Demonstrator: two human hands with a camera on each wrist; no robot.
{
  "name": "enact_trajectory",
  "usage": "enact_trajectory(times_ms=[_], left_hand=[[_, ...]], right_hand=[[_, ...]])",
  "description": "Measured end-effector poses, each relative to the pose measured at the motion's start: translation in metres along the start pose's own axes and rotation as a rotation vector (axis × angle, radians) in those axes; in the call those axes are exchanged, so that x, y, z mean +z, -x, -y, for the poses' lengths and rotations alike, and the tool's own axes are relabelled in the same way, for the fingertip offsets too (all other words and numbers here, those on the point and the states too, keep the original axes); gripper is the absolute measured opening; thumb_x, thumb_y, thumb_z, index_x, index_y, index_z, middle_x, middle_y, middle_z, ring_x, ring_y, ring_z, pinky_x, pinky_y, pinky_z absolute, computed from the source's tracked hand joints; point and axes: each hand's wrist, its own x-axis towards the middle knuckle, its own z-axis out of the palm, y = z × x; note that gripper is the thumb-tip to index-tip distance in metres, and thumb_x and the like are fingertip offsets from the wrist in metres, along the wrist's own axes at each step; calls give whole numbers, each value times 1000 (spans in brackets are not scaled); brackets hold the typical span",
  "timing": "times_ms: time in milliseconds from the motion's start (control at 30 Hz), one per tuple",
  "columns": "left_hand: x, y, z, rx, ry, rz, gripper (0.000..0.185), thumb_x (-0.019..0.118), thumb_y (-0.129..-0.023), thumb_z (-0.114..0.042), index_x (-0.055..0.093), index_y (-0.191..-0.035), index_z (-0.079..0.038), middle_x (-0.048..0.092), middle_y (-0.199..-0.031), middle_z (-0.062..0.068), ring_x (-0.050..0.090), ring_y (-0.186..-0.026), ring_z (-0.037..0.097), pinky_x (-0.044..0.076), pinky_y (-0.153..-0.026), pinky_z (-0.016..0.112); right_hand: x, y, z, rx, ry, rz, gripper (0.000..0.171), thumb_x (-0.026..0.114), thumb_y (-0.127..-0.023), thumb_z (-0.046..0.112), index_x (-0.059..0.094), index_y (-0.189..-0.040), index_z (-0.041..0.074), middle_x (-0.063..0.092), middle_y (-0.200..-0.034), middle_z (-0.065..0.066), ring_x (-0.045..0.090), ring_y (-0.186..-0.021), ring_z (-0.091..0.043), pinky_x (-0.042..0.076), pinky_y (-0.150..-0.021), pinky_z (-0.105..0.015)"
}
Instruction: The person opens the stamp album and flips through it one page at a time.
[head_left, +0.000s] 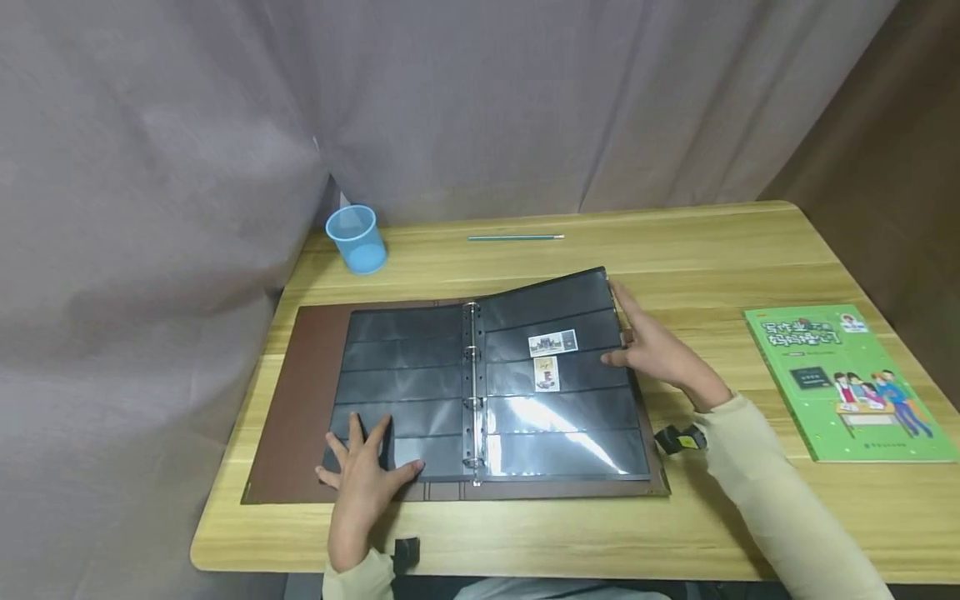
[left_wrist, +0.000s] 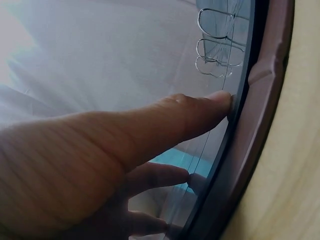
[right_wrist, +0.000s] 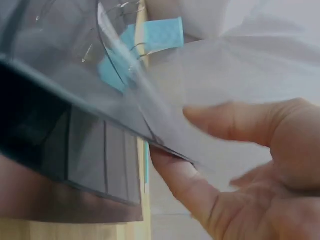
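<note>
Cup (head_left: 357, 242) and pencil (head_left: 516, 237) lie behind album (head_left: 296, 408) on table (head_left: 697, 250); book (head_left: 851, 383) right of album. Left hand (head_left: 367, 479): fingers spread on album. Right hand (head_left: 660, 354): fingers parted, one under raised page (head_left: 558, 292), partly hidden. Glare obscures lower pockets (head_left: 525, 454).

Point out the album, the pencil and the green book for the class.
Album (head_left: 474, 381), head view: middle of the ring binding.
Pencil (head_left: 516, 237), head view: middle of the shaft.
Green book (head_left: 851, 383), head view: middle of the front cover.

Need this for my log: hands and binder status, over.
Left hand spread on left page; right hand at outer edge of raised right page. Binder open. Green book off right, not blocking.
</note>
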Motion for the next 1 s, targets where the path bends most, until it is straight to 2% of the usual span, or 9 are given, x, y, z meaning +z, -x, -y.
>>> enact_trajectory(times_ms=[133,267,400,567,667,767,833,900,1000], left_hand=[[-1,-2,0,11,2,5,89,89,-78,-33,46,-151,-6,6,-163,33,-14,-141,63,-13,-96,85],[-3,-3,0,21,0,8,88,89,-77,-32,47,-150,-6,7,-162,34,-13,-141,65,-12,-95,86],[-3,-4,0,18,-4,11,88,89,-77,-32,47,-150,-6,8,-162,34,-11,-141,65,-10,-95,87],[-2,-4,0,5,-13,13,89,90,-76,-31,47,-150,-6,8,-162,34,-11,-141,65,-10,-96,87],[-2,-3,-1,-1,-13,9,89,90,-76,-31,48,-150,-6,8,-162,34,-11,-141,65,-10,-97,86],[-1,-3,-1,4,-7,-2,89,90,-75,-31,48,-149,-6,9,-162,34,-10,-141,65,-10,-97,86],[-1,-2,-1,11,-7,-9,88,90,-75,-31,49,-149,-5,10,-161,35,-9,-141,66,-10,-96,87],[0,-2,0,18,-3,-14,88,90,-75,-31,49,-149,-5,10,-161,35,-9,-141,66,-10,-96,87],[0,-2,0,23,1,-17,88,90,-76,-31,48,-149,-5,10,-161,35,-10,-141,66,-10,-96,87]], right_hand=[[-2,11,8,77,-80,51,105,65,-89,-8,-15,-158,0,7,-159,-40,61,-77,-26,55,-64,-32],[-3,17,12,120,-100,113,90,56,-95,-6,-11,-154,-12,15,-150,-50,63,-107,-43,58,-69,-34],[-2,24,15,139,-124,154,87,50,-97,-5,-15,-154,-9,15,-148,-52,51,-121,-55,59,-68,-40],[2,33,19,132,-147,186,94,50,-96,-7,-21,-156,2,-3,-153,-49,62,-89,-39,58,-56,-43],[4,36,24,118,-152,193,93,49,-95,-8,-21,-156,2,-10,-156,-44,57,-66,-26,56,-52,-43],[5,38,32,116,-142,175,91,50,-95,-8,-17,-157,0,25,-140,-50,55,-60,-24,56,-52,-41],[4,38,38,110,-146,159,90,50,-95,-9,-13,-157,-3,45,-115,-37,58,-62,-25,57,-53,-40],[1,37,44,103,-156,138,87,50,-95,-9,-10,-157,-5,52,-99,-23,60,-65,-25,57,-53,-38],[-2,35,52,91,-189,126,83,49,-96,-9,-7,-157,-7,60,-97,-19,62,-63,-23,57,-53,-38]])
